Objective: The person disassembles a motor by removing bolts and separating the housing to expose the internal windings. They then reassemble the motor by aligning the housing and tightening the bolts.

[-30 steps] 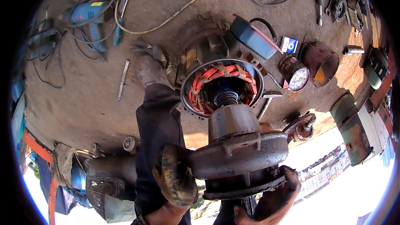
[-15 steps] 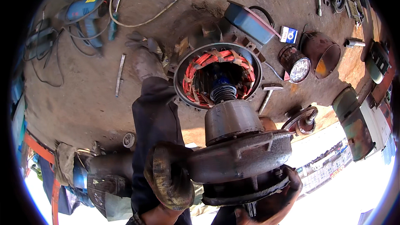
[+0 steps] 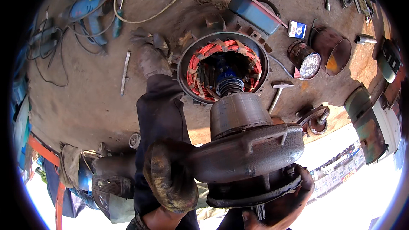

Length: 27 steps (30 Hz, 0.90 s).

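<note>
A heavy motor rotor assembly hangs between my hands, tilted. Its grey metal cylinder (image 3: pixel 240 114) sits above a broad, greasy cast-iron end housing (image 3: pixel 251 155). The shaft (image 3: pixel 230 86), with a dark spring-like part and a blue section, reaches into the open bore of a stator (image 3: pixel 182 74) on the ground. Red copper windings (image 3: pixel 221 46) ring that bore. My gloved left hand (image 3: pixel 170 179) is closed round the housing's left side. My bare right hand (image 3: pixel 298 198) grips the dark lower flange (image 3: pixel 255 196) from below right; some of its fingers are hidden behind the metal.
A hammer (image 3: pixel 277 96), a paint-spattered can (image 3: pixel 309 64), a rusty drum (image 3: pixel 334 55) and a blue tray (image 3: pixel 255 15) lie right of the stator. On the left are a blue power drill (image 3: pixel 90 10), cables and a metal strip (image 3: pixel 125 73). My shoe (image 3: pixel 151 59) rests beside the stator.
The view has shifted slightly, so the stator and ground things sit a little higher. Both hands keep their hold, and the shaft stays inside the bore.
</note>
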Available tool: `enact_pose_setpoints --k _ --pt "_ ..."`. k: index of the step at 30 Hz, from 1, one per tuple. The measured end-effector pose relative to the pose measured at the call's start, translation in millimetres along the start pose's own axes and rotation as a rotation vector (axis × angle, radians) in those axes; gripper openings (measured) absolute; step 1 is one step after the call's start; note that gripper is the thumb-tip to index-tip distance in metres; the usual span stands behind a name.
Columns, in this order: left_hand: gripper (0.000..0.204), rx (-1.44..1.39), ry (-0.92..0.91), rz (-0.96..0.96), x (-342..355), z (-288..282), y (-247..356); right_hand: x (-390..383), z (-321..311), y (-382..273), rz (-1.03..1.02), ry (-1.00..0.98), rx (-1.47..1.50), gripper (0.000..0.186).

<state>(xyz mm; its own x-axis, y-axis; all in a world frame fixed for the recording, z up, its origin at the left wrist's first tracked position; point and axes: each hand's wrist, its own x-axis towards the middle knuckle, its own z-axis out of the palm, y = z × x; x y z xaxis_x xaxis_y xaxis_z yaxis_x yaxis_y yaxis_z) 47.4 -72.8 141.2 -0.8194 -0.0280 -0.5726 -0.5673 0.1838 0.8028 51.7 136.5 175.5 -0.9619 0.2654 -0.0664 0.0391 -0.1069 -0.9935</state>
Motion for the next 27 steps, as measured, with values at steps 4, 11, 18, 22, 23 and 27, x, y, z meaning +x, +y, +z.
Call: enact_pose_setpoints --k 4,11,18,22,23,27 --pt "0.045 -0.435 0.117 -0.298 -5.4 -13.4 -4.8 6.3 -2.5 -45.4 0.515 -0.045 -0.317 0.105" --pt "0.071 0.255 0.047 0.166 42.1 3.6 8.3 46.4 49.1 -54.6 0.918 0.421 -0.209 0.111" --pt "0.053 0.513 0.059 0.244 79.1 11.8 27.0 69.1 51.7 -43.1 0.917 0.294 -0.417 0.086" --pt "0.048 0.468 0.031 0.140 87.9 12.7 24.6 65.2 51.9 -29.7 0.922 0.364 -0.371 0.111" --pt "0.047 0.414 0.044 0.057 85.3 13.2 23.4 67.0 53.6 -27.3 0.941 0.431 -0.330 0.118" --pt "0.040 0.312 0.121 -0.090 85.4 19.1 24.6 70.2 53.9 -19.0 0.934 0.471 -0.290 0.120"
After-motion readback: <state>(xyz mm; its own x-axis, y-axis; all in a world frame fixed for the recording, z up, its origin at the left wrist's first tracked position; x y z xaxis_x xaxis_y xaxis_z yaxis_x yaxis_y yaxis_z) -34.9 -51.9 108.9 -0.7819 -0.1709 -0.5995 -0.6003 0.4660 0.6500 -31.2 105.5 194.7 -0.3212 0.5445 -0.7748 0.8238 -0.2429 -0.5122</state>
